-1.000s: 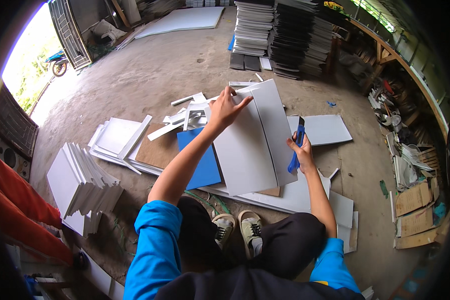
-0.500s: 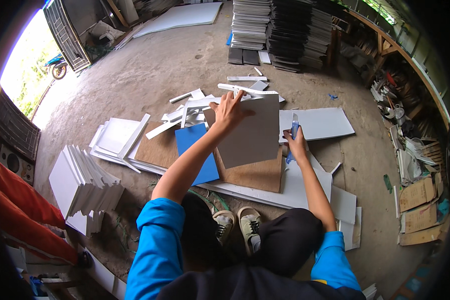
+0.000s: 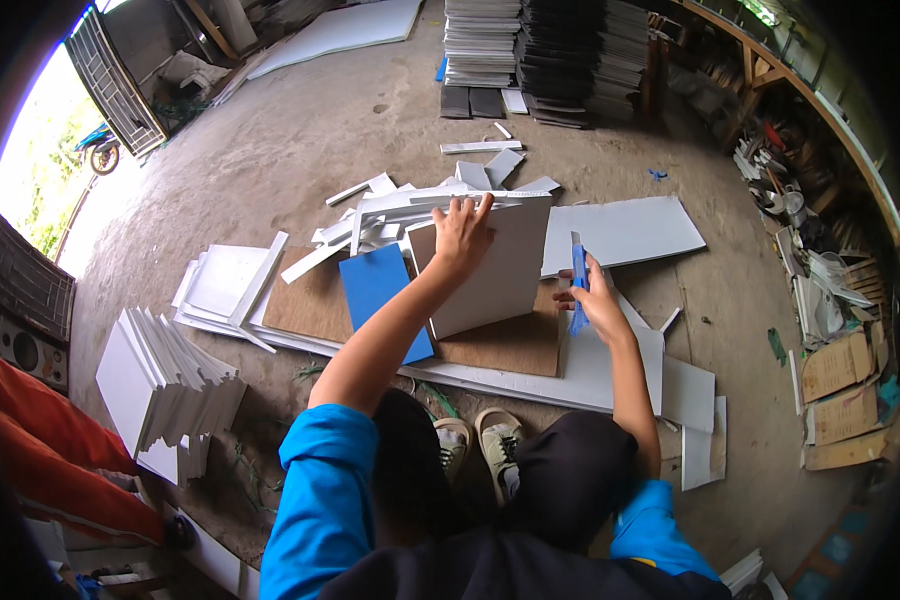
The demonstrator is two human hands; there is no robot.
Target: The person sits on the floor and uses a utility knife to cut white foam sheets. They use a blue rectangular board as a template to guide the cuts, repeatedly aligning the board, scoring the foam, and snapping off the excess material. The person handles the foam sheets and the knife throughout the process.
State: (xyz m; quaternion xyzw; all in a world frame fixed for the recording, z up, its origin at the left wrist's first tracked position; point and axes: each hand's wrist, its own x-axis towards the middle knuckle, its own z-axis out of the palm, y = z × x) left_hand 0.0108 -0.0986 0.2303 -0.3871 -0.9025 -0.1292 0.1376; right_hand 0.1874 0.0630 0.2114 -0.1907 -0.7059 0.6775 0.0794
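Blue sleeves [image 3: 325, 465] sit rolled on your arms, and pale shoes [image 3: 497, 438] rest beneath you on the concrete floor [image 3: 320, 130]. Just beyond, a brown board [image 3: 505, 353] lies with a blue sheet [image 3: 375, 280] reaching its near edge. Your right hand [image 3: 598, 300] is wrapped around a blue cutter [image 3: 579, 272], blade pointing away, beside the board's right edge. Your left hand [image 3: 462, 238] grips the top edge of a pale panel [image 3: 505, 265], tilted up over the board's right half; whether it touches the board cannot be told. White offcuts [image 3: 400, 203] lie past the board's far edge, and tall stacks [image 3: 560, 60] rise toward the floor's far edge.
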